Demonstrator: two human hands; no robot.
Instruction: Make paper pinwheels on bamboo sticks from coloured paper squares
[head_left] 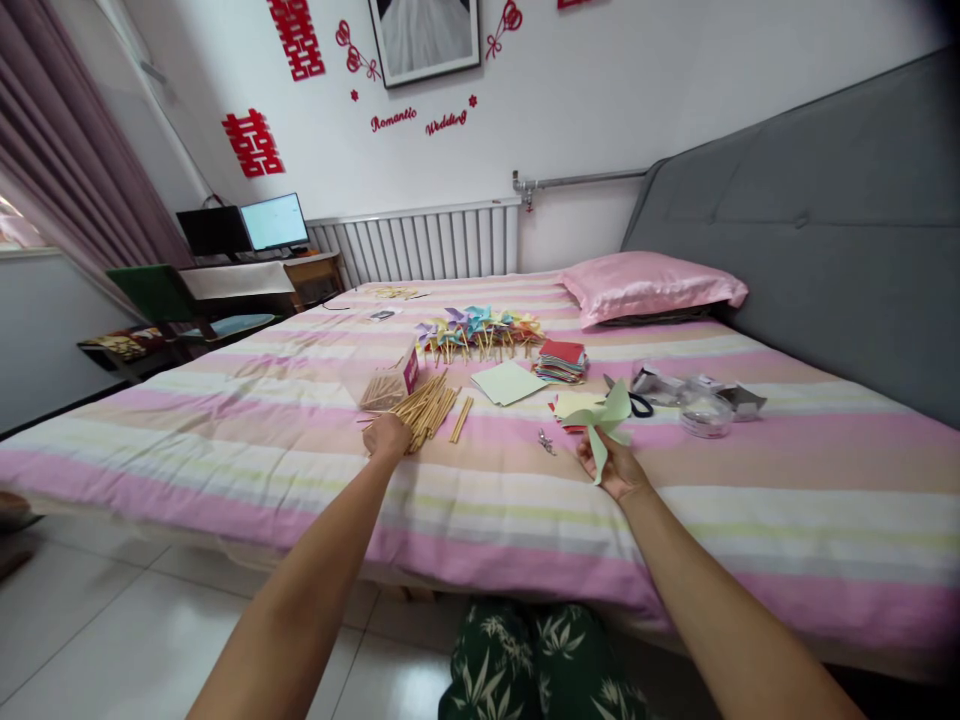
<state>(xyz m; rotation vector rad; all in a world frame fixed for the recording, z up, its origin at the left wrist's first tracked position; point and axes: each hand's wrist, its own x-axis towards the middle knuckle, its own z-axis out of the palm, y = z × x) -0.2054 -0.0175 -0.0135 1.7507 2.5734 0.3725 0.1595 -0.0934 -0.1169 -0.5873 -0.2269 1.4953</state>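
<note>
My right hand (616, 466) grips a pale green paper pinwheel (613, 412) with folded blades, held above the bed's front part. Beneath and behind it lie yellow paper sheets (574, 405) and a pair of scissors (640, 405). My left hand (388, 436) rests at the near end of a pile of wooden sticks (427, 410); its fingers are bent and partly hidden, so I cannot see whether it holds a stick. A few sticks (461, 420) lie apart to the right of the pile. Small metal pins (546, 440) sit between my hands.
Finished pinwheels (480, 330) stand clustered behind the sticks. Nearby are a clear box (382, 390), pale green sheets (510, 383) and a stack of coloured paper (561, 362). Clear plastic containers (706, 415) lie to the right. A pink pillow (649, 285) is by the headboard.
</note>
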